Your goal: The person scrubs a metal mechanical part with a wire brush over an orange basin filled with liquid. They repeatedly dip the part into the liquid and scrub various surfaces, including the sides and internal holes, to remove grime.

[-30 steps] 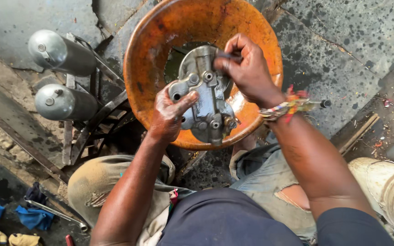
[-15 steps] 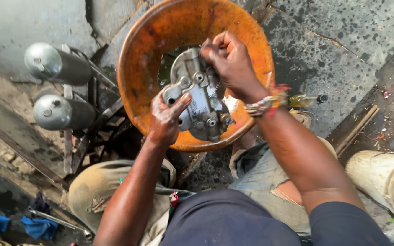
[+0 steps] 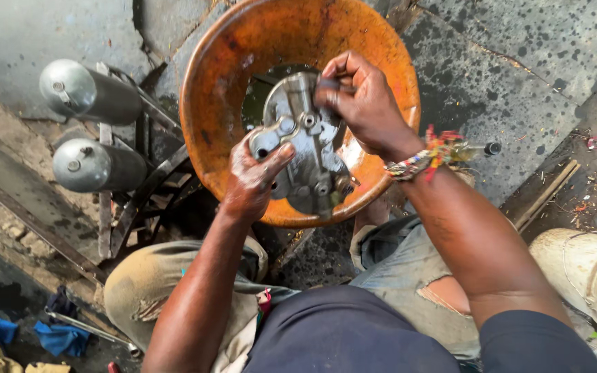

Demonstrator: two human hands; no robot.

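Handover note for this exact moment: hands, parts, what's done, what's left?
Left hand: grips the grey metal housing from its lower left, holding it over the orange basin.
Right hand: on the housing's upper edge, fingers closed round something small and dark; what it is cannot be told.
Done: housing is wet and mostly bare metal.
Left: probably more scrubbing; grime remains in the recesses.
Nearby: two grey cylinders to the left, white bucket to the right.

Left hand (image 3: 253,181) grips grey metal housing (image 3: 305,148) over orange basin (image 3: 222,90); right hand (image 3: 367,103) presses its top
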